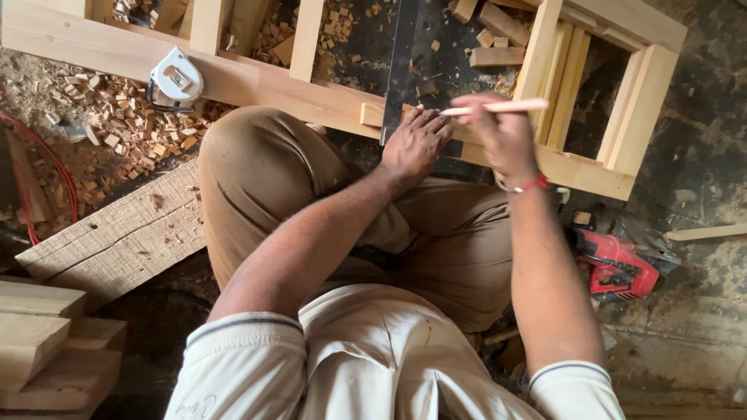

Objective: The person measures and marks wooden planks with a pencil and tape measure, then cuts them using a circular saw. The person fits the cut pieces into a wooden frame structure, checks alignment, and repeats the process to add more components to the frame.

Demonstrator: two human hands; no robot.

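My left hand (pixel 416 144) presses flat on a dark metal square (pixel 402 62) that lies across the pale wooden frame (pixel 257 78). My right hand (pixel 502 132) holds a light-coloured pencil (pixel 498 107), its tip pointing left toward the square's edge, just above my left fingers. A red band circles my right wrist. I sit on the floor with my knees against the frame's near rail.
A white tape measure (pixel 175 78) rests on the frame's rail at left. A red power tool (pixel 618 264) lies on the floor at right. Wood chips (pixel 117 124), a rough plank (pixel 117 241), stacked boards (pixel 47 342) and a red cable (pixel 54 167) lie at left.
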